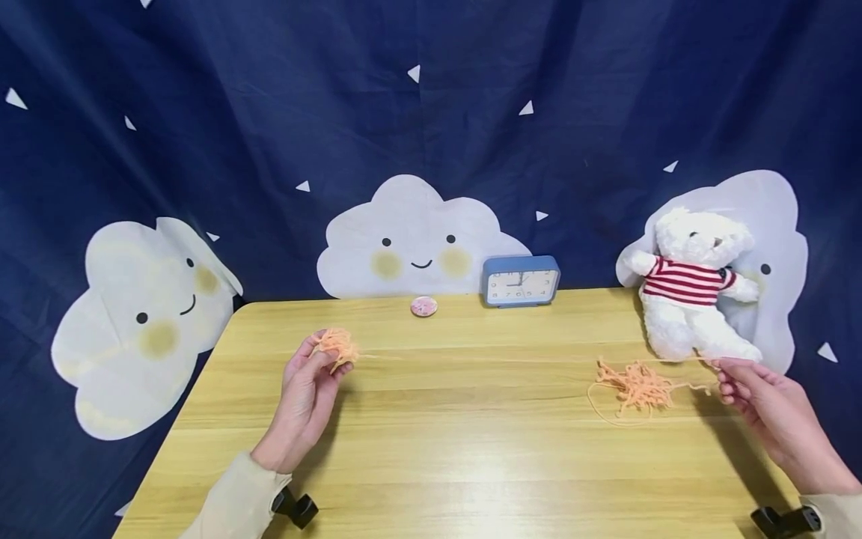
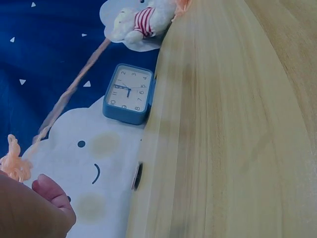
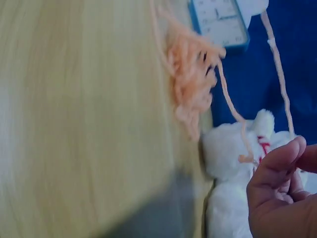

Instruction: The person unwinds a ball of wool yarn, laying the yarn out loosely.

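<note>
My left hand [image 1: 304, 400] holds a small bundle of peach-orange yarn [image 1: 339, 345] above the left part of the table, its thumb across the bundle. Over at the right, my right hand [image 1: 774, 408] pinches a strand of the same yarn [image 3: 278, 74] between thumb and fingertips. That strand runs taut across the table to the left hand. A loose tangled heap of yarn [image 1: 636, 385] lies on the table just left of the right hand, with a loop and a loose end trailing from it. In the left wrist view the bundle [image 2: 16, 166] is partly cut off by the frame's edge.
A blue clock [image 1: 521, 281] stands at the table's back edge, beside a small round pink object [image 1: 423, 306]. A white teddy bear [image 1: 694, 288] in a red-striped shirt sits at the back right. Behind the wooden table [image 1: 458, 442] hangs a dark blue curtain [image 1: 269, 97] with clouds.
</note>
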{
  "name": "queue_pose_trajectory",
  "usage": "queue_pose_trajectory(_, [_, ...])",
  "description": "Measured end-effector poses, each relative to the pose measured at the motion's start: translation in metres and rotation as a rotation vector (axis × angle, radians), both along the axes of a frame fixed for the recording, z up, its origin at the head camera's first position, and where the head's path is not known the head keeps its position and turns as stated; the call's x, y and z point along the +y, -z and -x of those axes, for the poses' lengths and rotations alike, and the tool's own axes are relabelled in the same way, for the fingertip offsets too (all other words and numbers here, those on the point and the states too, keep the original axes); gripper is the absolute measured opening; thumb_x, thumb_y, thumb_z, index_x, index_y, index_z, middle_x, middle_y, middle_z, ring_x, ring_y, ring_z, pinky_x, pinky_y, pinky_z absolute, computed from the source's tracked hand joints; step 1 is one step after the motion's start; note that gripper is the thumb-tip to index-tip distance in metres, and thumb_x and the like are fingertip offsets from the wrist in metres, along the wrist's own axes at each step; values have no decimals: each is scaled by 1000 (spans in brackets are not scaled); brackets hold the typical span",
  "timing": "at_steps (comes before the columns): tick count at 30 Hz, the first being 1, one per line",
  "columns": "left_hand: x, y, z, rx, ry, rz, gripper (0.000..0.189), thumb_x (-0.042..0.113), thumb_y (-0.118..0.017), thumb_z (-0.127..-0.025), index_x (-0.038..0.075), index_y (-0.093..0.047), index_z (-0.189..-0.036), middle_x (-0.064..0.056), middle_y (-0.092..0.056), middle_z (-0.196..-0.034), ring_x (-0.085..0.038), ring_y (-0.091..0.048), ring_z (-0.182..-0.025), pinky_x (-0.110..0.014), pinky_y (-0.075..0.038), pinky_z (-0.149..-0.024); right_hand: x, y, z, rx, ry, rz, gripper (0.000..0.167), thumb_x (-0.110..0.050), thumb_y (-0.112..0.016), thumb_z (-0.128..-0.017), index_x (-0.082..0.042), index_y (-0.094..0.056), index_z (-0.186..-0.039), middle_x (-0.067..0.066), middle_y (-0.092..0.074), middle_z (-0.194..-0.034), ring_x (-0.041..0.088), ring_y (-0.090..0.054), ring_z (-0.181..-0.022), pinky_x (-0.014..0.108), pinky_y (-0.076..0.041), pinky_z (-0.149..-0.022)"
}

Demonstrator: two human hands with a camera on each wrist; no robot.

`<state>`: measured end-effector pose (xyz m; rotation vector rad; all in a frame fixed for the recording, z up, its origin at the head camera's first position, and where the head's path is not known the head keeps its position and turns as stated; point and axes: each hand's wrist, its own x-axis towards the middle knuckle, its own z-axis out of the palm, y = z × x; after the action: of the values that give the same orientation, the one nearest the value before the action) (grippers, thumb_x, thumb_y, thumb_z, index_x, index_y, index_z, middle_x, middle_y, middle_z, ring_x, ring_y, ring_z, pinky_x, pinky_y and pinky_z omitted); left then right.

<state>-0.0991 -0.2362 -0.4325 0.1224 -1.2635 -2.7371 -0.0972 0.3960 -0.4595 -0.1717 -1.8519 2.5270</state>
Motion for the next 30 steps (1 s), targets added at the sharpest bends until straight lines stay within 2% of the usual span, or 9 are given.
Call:
queue_pose_trajectory(4, [0, 0, 0, -4, -8, 5, 27, -14, -47, -103, 6, -61, -116, -7, -63, -111, -18, -63, -92, -31, -56, -83, 5, 5, 1, -79, -18, -180, 38, -8, -52, -115, -19, -83, -95, -6, -70, -86, 4, -63, -73, 18, -54, -62])
queue_pose_trajectory(8, [1, -1, 1, -1, 0, 6, 29, -14, -46, -103, 6, -62, -115, -7, -64, -110, -18, -64, -91, -31, -56, -82, 3, 11, 5, -119, -123, -400, 35, -11, -54, -116, -23, -81, -97, -8, -69, -87, 4, -61, -74, 19, -52, -62])
queue_pose_trajectory(10, [2, -1, 2, 5, 5, -1, 29, -15, -45, -103, 6, -62, -115, -7, -64, -110, -19, -64, -90, -32, -56, -81, 0, 14, 8, -108, -175, -454, 34, -11, -52, -116, -22, -80, -100, -9, -68, -89, 4, -60, -75, 20, -51, -63])
queue_pose_trajectory(16, [7, -2, 3, 13, 19, -24, 30, -15, -44, -102, 6, -60, -115, -8, -63, -111, -20, -63, -89, -32, -55, -80, -11, 18, 13, -65, -250, -429, 36, -7, -48, -117, -21, -80, -108, -7, -70, -95, 6, -61, -81, 20, -51, -67])
queue_pose_trajectory(19, [9, -2, 4, 8, 28, -27, 29, -15, -44, -102, 6, -60, -114, -8, -63, -111, -20, -63, -89, -32, -55, -80, -15, 17, 12, -91, -228, -466, 34, -10, -50, -117, -22, -80, -107, -8, -69, -95, 7, -59, -82, 22, -51, -69])
queue_pose_trajectory(23, [11, -2, 5, 9, 35, -37, 29, -16, -44, -102, 5, -60, -115, -9, -62, -113, -20, -62, -90, -32, -55, -80, -23, 13, 9, -133, -170, -583, 32, -17, -53, -117, -32, -79, -105, -8, -59, -88, 8, -55, -80, 25, -49, -67])
queue_pose_trajectory(25, [11, -2, 5, 15, 40, -41, 29, -16, -45, -101, 4, -59, -116, -10, -61, -115, -20, -62, -91, -32, -55, -80, -28, 11, 7, -138, -140, -602, 32, -19, -54, -116, -36, -78, -104, -9, -58, -88, 7, -54, -80, 26, -48, -67])
queue_pose_trajectory(27, [11, -2, 4, 17, 46, -44, 28, -16, -45, -101, 4, -59, -116, -11, -61, -116, -20, -62, -91, -31, -55, -80, -33, 8, 5, -127, -108, -540, 32, -18, -55, -116, -36, -78, -103, -10, -60, -89, 7, -54, -79, 25, -48, -66])
queue_pose_trajectory(30, [11, -2, 4, 16, 46, -38, 28, -16, -45, -102, 4, -59, -116, -11, -61, -117, -20, -62, -92, -31, -55, -80, -46, 6, 2, -82, -56, -320, 33, -12, -55, -115, -28, -81, -103, -10, -67, -93, 6, -55, -76, 21, -48, -63])
